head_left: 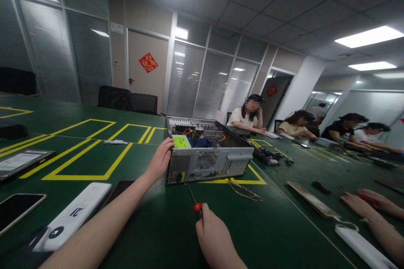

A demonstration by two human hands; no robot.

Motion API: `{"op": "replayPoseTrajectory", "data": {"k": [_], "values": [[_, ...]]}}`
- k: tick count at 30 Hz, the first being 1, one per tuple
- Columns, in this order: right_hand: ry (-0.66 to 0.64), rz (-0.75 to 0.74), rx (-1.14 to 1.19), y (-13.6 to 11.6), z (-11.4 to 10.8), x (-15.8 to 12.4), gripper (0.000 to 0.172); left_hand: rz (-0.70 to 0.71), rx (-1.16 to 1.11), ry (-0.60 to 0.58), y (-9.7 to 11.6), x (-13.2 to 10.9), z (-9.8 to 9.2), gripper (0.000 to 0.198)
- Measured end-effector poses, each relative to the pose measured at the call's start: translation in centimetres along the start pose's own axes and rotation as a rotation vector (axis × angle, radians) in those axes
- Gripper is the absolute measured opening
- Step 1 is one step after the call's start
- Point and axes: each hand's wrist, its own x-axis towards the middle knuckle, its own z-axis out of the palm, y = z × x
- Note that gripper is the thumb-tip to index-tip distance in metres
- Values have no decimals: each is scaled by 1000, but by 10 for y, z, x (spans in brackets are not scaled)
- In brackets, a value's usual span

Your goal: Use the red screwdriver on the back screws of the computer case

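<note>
An open computer case (217, 164) lies on the green table, its rear panel of vents and ports facing me. Inside it show coloured cables and a power supply with a bright green label (181, 142). My left hand (160, 162) rests against the case's left rear corner, fingertips on its top edge by the label. In my right hand (214, 235) is a screwdriver (198, 209) with a red and black handle. Its thin shaft points up and left, and the tip is at the lower edge of the rear panel. Whether it sits in a screw I cannot tell.
Left of me lie a white power bank (75, 214), a phone (19, 210) and a hard drive (23, 162). Glasses (244, 190) lie right of the case. A co-worker's hands (362, 206) are at the right, near another phone (312, 199). Several people sit farther along.
</note>
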Motion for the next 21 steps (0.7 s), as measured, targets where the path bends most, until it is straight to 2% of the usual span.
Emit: {"op": "replayPoseTrajectory", "data": {"k": [6,9,12,15,18,21], "values": [[82,-75,47,5,-9,-7,55,-15,-7,-9,2,1,-1,33],[92,-73,59,2,-11,-9,50,-18,-8,-10,3,1,-1,33],[45,-96,188,1,-13,-10,39,-17,-8,-14,3,1,-1,34],[-56,-65,358,6,-20,-6,37,-14,-9,-12,3,2,-1,34],[-144,-8,448,14,-28,0,46,-11,-9,-9,3,1,-1,33],[-85,0,431,18,-32,6,56,-4,-7,-9,2,1,-1,33]]}}
